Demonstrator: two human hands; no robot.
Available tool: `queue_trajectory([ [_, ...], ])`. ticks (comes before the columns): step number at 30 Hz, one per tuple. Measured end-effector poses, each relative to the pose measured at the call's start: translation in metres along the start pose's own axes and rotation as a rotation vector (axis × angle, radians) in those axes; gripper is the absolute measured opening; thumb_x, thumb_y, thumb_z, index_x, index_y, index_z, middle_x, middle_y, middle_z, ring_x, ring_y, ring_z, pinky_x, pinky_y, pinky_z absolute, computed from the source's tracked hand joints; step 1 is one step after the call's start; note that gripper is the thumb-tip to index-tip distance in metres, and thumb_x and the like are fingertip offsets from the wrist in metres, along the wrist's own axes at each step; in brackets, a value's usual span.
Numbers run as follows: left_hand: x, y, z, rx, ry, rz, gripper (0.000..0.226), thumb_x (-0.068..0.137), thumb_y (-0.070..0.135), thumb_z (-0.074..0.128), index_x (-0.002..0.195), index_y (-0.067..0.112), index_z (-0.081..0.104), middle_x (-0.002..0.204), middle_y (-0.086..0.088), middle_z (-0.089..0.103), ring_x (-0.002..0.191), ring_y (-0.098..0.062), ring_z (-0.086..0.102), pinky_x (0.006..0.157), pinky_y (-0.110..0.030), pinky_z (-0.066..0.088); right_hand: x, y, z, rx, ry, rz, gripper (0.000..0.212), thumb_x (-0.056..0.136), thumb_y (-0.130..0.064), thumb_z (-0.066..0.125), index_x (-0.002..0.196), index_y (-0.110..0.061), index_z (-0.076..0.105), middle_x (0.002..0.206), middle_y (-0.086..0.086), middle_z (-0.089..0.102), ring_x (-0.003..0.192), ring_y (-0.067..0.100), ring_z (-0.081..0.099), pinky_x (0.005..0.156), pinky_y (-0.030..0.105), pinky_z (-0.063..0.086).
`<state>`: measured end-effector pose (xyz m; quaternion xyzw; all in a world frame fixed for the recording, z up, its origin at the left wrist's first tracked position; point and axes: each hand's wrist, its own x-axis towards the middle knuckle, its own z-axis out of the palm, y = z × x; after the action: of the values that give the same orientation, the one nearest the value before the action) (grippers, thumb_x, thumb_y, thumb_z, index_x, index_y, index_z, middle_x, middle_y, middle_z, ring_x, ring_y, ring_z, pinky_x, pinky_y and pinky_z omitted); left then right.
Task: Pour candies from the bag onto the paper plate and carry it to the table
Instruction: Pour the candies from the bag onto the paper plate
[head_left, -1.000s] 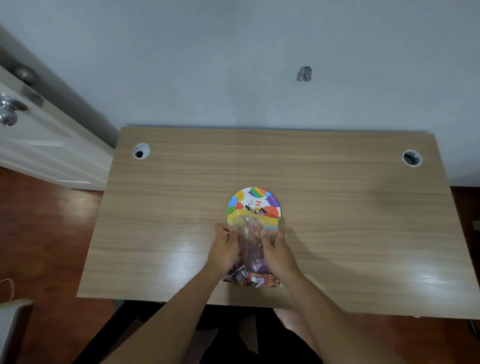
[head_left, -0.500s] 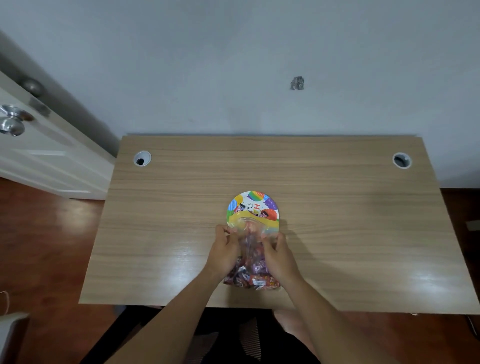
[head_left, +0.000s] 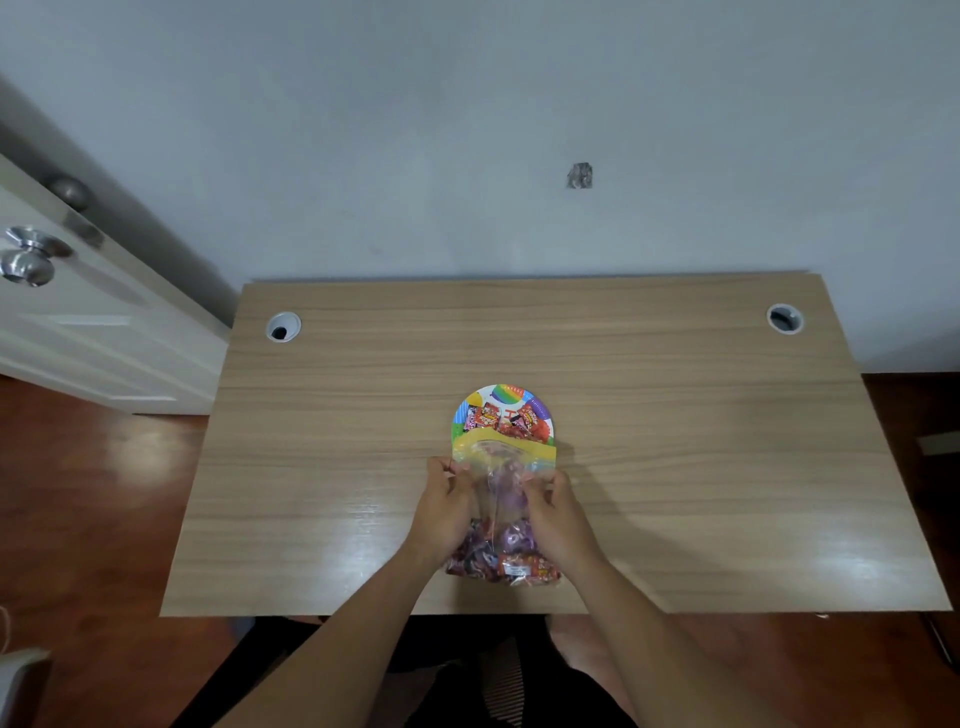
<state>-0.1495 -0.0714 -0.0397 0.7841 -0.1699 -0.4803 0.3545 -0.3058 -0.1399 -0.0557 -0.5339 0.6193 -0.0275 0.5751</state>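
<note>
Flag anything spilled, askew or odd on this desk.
Nothing spilled: the candies that are out lie on the paper plate. The bag, held by both hands, overlaps the plate's near edge. A dark mark mars the wall.

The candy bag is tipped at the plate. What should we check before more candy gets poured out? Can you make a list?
1. Bag mouth over the paper plate: ok, the yellow opening of the bag overlaps the plate's near edge.
2. Both hands holding the bag: ok, left hand and right hand pinch its sides.
3. Candies landing on the plate: ok, several wrapped ones lie on it, none on the desk.
4. Candy left in the bag: ok, most sits at the end near the person.
5. Room on the plate: cannot tell, the bag hides its near half.
</note>
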Motion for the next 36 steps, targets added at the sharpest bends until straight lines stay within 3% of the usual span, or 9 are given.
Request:
queue_trajectory([
  [2,-0.0018,0.0011,-0.0008,-0.020,-0.008,-0.002,0.032,0.115,0.038,0.043,0.122,0.007,0.044,0.093,-0.004,0.065,0.077,-0.013,0.061,0.061,-0.024,0.047,-0.0015,0.0003,0.0005,0.003,-0.001,-0.002,0.036,0.110,-0.056,0.047,0.128,-0.026,0.053,0.101,-0.001,0.077,0.074,0.016,0.068,0.066,0.034,0.048],
  [5,-0.0030,0.0012,-0.0014,-0.040,-0.006,-0.014,0.033,0.114,0.038,0.043,0.124,0.006,0.044,0.088,-0.009,0.062,0.072,-0.017,0.058,0.059,-0.025,0.048,-0.0021,0.0012,0.0006,-0.003,-0.006,-0.007,0.041,0.110,-0.058,0.046,0.132,-0.024,0.052,0.106,-0.003,0.076,0.087,0.017,0.072,0.078,0.039,0.055],
  [9,-0.0040,0.0011,-0.0025,0.008,0.024,-0.010,0.033,0.115,0.040,0.042,0.120,0.008,0.043,0.079,-0.002,0.059,0.066,-0.015,0.055,0.059,-0.031,0.043,-0.0058,-0.0017,-0.0017,0.002,-0.006,-0.010,0.039,0.113,-0.054,0.045,0.136,-0.023,0.050,0.114,0.000,0.076,0.091,0.018,0.075,0.071,0.035,0.054],
  [13,-0.0030,0.0013,-0.0040,0.064,0.046,0.008,0.023,0.116,0.037,0.037,0.115,0.014,0.041,0.087,0.000,0.065,0.075,-0.018,0.062,0.062,-0.031,0.043,-0.0045,0.0012,-0.0022,0.031,0.003,-0.003,0.041,0.112,-0.055,0.045,0.137,-0.024,0.052,0.115,-0.001,0.078,0.097,0.020,0.078,0.085,0.040,0.059],
  [18,-0.0030,0.0001,-0.0045,0.091,0.042,0.014,0.031,0.115,0.046,0.034,0.116,0.016,0.040,0.086,0.000,0.065,0.075,-0.018,0.063,0.064,-0.033,0.045,-0.0078,-0.0037,-0.0059,0.016,-0.020,-0.006,0.036,0.113,-0.055,0.044,0.132,-0.025,0.051,0.103,-0.017,0.070,0.094,0.012,0.072,0.078,0.035,0.053],
  [22,-0.0018,0.0009,-0.0030,0.076,0.038,-0.006,0.033,0.115,0.045,0.034,0.120,0.013,0.040,0.092,-0.002,0.067,0.079,-0.014,0.063,0.064,-0.030,0.044,-0.0072,-0.0031,-0.0064,0.005,-0.012,-0.010,0.037,0.113,-0.055,0.044,0.132,-0.024,0.052,0.116,-0.002,0.077,0.100,0.018,0.075,0.076,0.034,0.053],
  [28,0.0010,-0.0050,-0.0030,-0.010,0.055,0.005,0.037,0.113,0.052,0.035,0.120,0.016,0.042,0.107,-0.007,0.077,0.094,-0.015,0.073,0.065,-0.029,0.051,-0.0083,-0.0025,-0.0065,-0.012,0.008,-0.019,0.042,0.113,-0.056,0.043,0.133,-0.021,0.054,0.106,-0.003,0.077,0.085,0.013,0.074,0.065,0.030,0.048],
  [32,0.0017,-0.0035,-0.0046,-0.022,0.072,-0.012,0.036,0.114,0.049,0.036,0.123,0.014,0.042,0.109,-0.009,0.077,0.089,-0.011,0.073,0.061,-0.025,0.048,-0.0077,-0.0029,-0.0050,-0.011,0.017,-0.033,0.044,0.113,-0.058,0.043,0.131,-0.021,0.057,0.109,-0.001,0.078,0.092,0.016,0.075,0.066,0.030,0.048],
  [36,0.0026,-0.0048,-0.0075,0.034,0.061,-0.059,0.037,0.113,0.050,0.036,0.122,0.015,0.041,0.103,-0.011,0.072,0.083,-0.017,0.068,0.065,-0.032,0.048,-0.0088,-0.0056,-0.0039,0.003,0.030,-0.050,0.040,0.113,-0.055,0.045,0.127,-0.020,0.058,0.106,-0.003,0.076,0.088,0.011,0.074,0.063,0.029,0.048],
])
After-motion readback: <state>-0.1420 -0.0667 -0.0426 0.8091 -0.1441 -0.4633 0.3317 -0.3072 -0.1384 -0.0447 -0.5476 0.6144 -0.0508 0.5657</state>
